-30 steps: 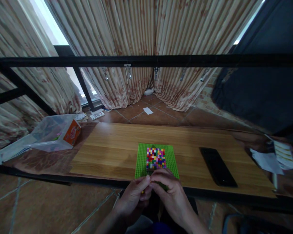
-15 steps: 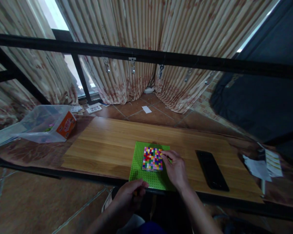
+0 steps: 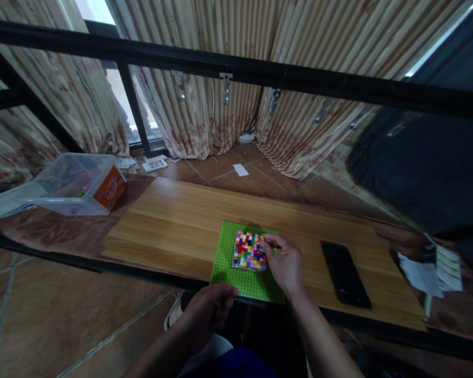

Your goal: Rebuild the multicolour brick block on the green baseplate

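A square mosaic of small coloured building bricks (image 3: 246,251) sits on a green studded baseplate (image 3: 225,275). At the mosaic's upper right corner, my right hand (image 3: 284,261) pinches a small yellowish brick (image 3: 263,238) between thumb and fingertips. It touches the mosaic there; whether the brick is pressed on is hidden by the fingers. My left hand (image 3: 213,310) is closed near the baseplate's front left edge. A yellowish-orange speck shows between its curled fingers, too small to make out.
A wooden board (image 3: 173,223) lies under the baseplate. To the right rests a black phone (image 3: 346,275), with papers (image 3: 421,275) beyond it. A clear plastic box (image 3: 73,181) with an orange label stands at the left. A black metal rail (image 3: 205,62) crosses behind.
The camera view has shifted slightly, so the rail and the table sit higher. My right hand stays at the mosaic's upper right corner, its fingertips slightly shifted. My left hand remains closed.
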`<action>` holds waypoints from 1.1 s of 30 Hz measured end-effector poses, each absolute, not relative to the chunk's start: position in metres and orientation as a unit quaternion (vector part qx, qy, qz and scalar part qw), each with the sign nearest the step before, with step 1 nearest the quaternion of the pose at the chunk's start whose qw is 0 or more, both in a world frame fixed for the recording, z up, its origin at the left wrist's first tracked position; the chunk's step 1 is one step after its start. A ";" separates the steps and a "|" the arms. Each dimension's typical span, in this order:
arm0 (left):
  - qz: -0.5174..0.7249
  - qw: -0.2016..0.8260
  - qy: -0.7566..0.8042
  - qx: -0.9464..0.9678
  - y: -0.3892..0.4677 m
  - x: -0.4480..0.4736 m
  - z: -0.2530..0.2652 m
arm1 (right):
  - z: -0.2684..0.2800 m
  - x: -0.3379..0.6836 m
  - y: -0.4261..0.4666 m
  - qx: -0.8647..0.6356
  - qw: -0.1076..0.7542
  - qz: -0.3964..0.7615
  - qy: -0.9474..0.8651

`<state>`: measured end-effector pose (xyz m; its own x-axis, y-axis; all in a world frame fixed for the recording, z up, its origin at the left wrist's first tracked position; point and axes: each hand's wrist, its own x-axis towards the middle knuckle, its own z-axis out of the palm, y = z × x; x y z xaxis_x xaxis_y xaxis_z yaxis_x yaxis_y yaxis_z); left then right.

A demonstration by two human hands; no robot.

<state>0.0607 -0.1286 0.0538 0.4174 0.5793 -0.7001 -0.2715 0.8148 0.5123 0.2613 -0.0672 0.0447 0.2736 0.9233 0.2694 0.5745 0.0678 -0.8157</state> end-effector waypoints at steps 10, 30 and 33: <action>0.265 0.824 0.477 0.154 -0.129 0.059 0.050 | 0.043 0.264 -0.073 -0.651 0.501 0.240 -0.517; 0.265 0.833 0.470 0.120 -0.128 0.058 0.047 | 0.035 0.255 -0.056 -0.647 0.498 0.327 -0.476; 0.262 0.839 0.462 0.116 -0.128 0.058 0.046 | 0.035 0.254 -0.056 -0.641 0.511 0.331 -0.467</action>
<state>0.0580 -0.1276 0.0458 0.4345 0.5475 -0.7151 -0.3331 0.8354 0.4372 0.2543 -0.0557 0.0346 0.3433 0.9378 0.0523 0.2610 -0.0417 -0.9644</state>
